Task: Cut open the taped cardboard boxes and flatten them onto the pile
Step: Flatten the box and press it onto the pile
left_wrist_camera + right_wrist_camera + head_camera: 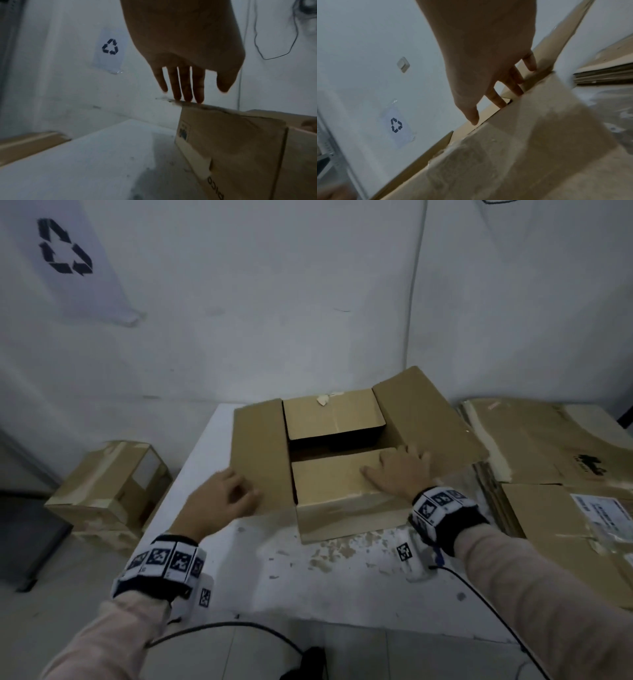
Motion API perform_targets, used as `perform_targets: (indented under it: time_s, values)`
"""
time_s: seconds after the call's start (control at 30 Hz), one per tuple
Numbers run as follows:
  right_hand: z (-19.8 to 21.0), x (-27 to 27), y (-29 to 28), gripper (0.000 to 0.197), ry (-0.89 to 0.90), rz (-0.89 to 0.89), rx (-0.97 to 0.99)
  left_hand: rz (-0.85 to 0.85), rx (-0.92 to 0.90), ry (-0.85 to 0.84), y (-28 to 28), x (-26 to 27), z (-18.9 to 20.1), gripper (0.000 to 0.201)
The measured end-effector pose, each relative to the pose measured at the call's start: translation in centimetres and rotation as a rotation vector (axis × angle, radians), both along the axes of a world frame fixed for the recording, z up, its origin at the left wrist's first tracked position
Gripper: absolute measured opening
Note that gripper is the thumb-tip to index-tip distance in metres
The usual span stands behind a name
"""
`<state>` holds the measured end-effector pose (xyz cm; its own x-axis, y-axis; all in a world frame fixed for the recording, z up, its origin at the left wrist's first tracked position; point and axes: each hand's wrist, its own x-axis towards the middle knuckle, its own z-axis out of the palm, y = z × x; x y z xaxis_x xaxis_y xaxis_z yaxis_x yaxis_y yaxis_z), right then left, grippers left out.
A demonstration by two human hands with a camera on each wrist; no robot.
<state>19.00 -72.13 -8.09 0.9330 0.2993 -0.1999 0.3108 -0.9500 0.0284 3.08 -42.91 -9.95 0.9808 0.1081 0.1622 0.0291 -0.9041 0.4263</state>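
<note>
An opened brown cardboard box (329, 508) stands on the white table (212, 446), all four top flaps loose. My right hand (399, 470) lies flat on the near flap (329, 477), fingers spread and straight (496, 100). At the outer edge of the left flap (260, 440) is my left hand (226, 494), and in the left wrist view its straight fingertips (187, 97) touch that flap's edge (214, 108). The far flap (334, 414) and the right flap (421, 412) stand partly raised. No cutter shows in either hand.
A pile of flattened cardboard (555, 467) lies to the right of the table. On the floor at the left sits a taped, closed box (109, 491). The wall behind carries a recycling sign (65, 248). Cables (222, 628) trail across the table's near edge.
</note>
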Motion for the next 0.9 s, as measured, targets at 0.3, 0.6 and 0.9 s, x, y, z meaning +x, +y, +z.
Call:
perform_targets:
  time_s: [0.3,0.6,0.9]
  values:
    - [-0.1,3.4,3.8,0.069,0.240,0.083,0.006,0.082,-0.227,0.220,-3.1,-0.9,-3.5,0.063]
    - [7.3,1.5,0.2,0.049,-0.129,0.162,0.509,0.120,-0.261,-0.027,-4.7,2.4,-1.0,0.047]
    - [13.1,-1.8,-3.7,0.042,-0.201,0.233,0.789,-0.204,0.125,0.361,-8.1,3.8,-0.5,0.064]
